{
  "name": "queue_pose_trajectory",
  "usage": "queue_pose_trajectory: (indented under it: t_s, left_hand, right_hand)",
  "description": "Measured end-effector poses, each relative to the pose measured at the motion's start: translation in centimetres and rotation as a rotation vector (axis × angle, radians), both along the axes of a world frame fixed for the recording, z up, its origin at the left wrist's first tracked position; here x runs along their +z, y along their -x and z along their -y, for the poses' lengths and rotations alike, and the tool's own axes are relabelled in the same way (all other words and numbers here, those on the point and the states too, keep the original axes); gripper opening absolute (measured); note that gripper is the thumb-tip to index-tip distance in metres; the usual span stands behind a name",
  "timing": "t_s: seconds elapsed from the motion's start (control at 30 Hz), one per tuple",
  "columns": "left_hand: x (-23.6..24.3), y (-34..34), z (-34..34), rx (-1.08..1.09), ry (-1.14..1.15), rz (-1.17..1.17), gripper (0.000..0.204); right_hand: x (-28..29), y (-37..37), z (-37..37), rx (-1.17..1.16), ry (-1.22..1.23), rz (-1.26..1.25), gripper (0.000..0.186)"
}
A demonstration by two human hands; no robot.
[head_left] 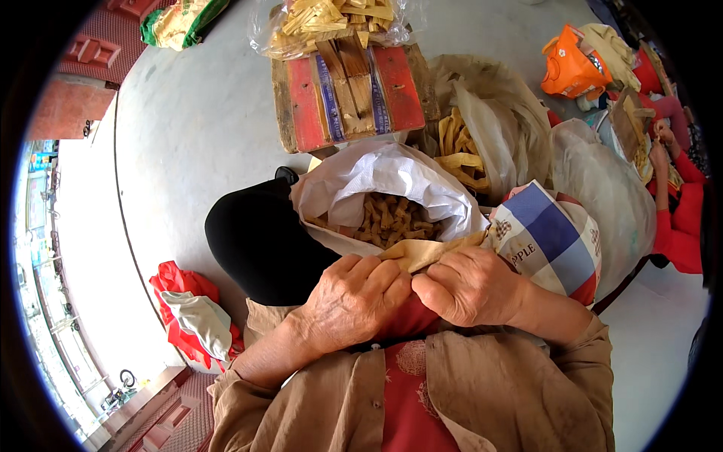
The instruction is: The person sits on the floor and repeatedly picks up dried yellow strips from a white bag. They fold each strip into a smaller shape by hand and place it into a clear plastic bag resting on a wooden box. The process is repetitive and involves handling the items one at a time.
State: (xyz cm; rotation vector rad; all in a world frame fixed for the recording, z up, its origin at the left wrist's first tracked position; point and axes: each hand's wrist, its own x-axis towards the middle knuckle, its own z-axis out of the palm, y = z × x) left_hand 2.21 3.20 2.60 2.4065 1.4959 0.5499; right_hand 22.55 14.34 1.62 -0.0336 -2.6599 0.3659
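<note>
A soft, pale yellow flat strip (pixel 422 253) is stretched between my two hands, close in front of my chest. My left hand (pixel 358 297) is closed, its fingers curled over one part of the strip. Beside it, thumb almost touching, my right hand (pixel 476 288) grips the strip too. The ends inside my fingers are hidden. Just beyond my hands an open sack with a white lining (pixel 384 169) holds many small yellowish-brown knotted pieces (pixel 395 220). The strip lies across the sack's near rim.
Ahead stands a red-topped wooden stool (pixel 407 83) with a grooved wooden block (pixel 348 87); a clear bag of yellow strips (pixel 339 16) lies beyond. Another plastic bag (pixel 501 105) holds strips. A checkered bag (pixel 546 233) stands right. A person in red (pixel 684 218) works far right.
</note>
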Motion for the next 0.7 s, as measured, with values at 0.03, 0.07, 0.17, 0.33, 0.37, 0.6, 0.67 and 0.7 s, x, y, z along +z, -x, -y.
queue_pose_trajectory:
  t_s: [0.03,0.07,0.17,0.33,0.37,0.6,0.67,0.7]
  left_hand:
    - [0.6,0.1,0.3,-0.03,0.01,-0.04,0.019]
    - [1.2,0.3,0.6,-0.059,0.021,-0.08,0.015]
    - [2.0,0.6,2.6,-0.12,0.029,-0.074,0.017]
    - [1.4,1.5,2.1,-0.014,0.181,0.162,0.018]
    - [0.8,1.9,1.2,0.048,0.211,0.242,0.019]
    - [0.5,7.4,-8.3,0.441,0.031,0.232,0.016]
    - [0.8,9.3,-11.0,0.522,-0.015,0.218,0.016]
    - [0.9,10.0,-12.2,0.576,0.035,0.258,0.016]
  right_hand:
    - [-0.1,-0.3,0.5,0.009,0.019,0.042,0.01]
    - [-0.2,-0.7,0.8,0.018,0.038,0.085,0.011]
    - [1.3,-2.4,0.8,0.158,0.301,0.211,0.011]
    - [0.9,-2.0,-0.2,0.137,0.557,0.228,0.015]
    - [0.5,-1.3,-1.3,0.097,0.57,0.2,0.015]
    - [-0.2,6.3,-10.9,-0.219,0.688,-0.064,0.016]
    - [-0.1,8.7,-13.1,-0.245,0.608,-0.162,0.018]
    - [-0.4,10.1,-14.0,-0.257,0.547,-0.219,0.018]
